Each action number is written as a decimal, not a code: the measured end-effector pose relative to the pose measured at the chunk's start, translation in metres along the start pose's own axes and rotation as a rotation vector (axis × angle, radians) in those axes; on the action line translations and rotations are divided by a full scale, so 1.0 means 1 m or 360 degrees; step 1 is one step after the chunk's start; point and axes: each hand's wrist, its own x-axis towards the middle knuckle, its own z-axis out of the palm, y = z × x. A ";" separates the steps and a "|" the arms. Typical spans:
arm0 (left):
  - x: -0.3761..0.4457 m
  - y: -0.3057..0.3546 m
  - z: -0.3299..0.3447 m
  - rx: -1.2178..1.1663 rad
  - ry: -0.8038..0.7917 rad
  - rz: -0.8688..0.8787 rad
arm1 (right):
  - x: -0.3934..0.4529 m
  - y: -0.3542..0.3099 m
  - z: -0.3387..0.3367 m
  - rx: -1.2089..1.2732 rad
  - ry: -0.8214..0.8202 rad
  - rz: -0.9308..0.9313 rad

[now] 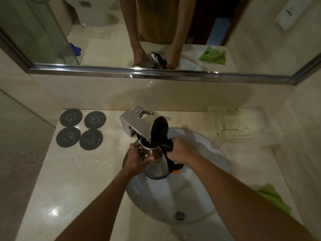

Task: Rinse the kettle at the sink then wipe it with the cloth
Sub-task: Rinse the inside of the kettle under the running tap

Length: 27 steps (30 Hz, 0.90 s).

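Observation:
A steel kettle (159, 168) with a black handle and its black lid (159, 127) flipped open is held over the white sink basin (173, 197). Its mouth sits right under the chrome faucet (134, 121) spout. My left hand (138, 158) wraps the kettle's upper body on the left. My right hand (178, 151) grips the black handle on the right. A green cloth (274, 197) lies on the counter at the right, partly hidden by my right forearm.
Several round grey coasters (80, 129) lie on the marble counter at the left. A clear plastic tray (232, 126) stands at the back right. The sink drain (179, 215) is near the front. A mirror (156, 32) spans the wall behind.

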 end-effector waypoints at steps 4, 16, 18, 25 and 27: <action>0.000 -0.001 0.001 -0.0005 0.0001 -0.0008 | 0.000 -0.001 -0.002 -0.0021 -0.0022 0.0003; 0.001 -0.008 0.001 0.0021 0.0000 0.0018 | 0.001 0.000 0.000 -0.0053 -0.0043 -0.0005; 0.003 -0.010 0.002 0.0032 -0.0001 0.0033 | 0.002 0.001 0.000 -0.0048 -0.0040 -0.0009; 0.017 -0.029 0.006 0.0027 0.0008 0.0017 | 0.000 0.011 0.002 0.0050 0.0015 -0.0002; 0.019 -0.033 0.008 0.0015 -0.0015 0.0018 | 0.000 0.016 0.002 0.0062 0.0047 -0.0011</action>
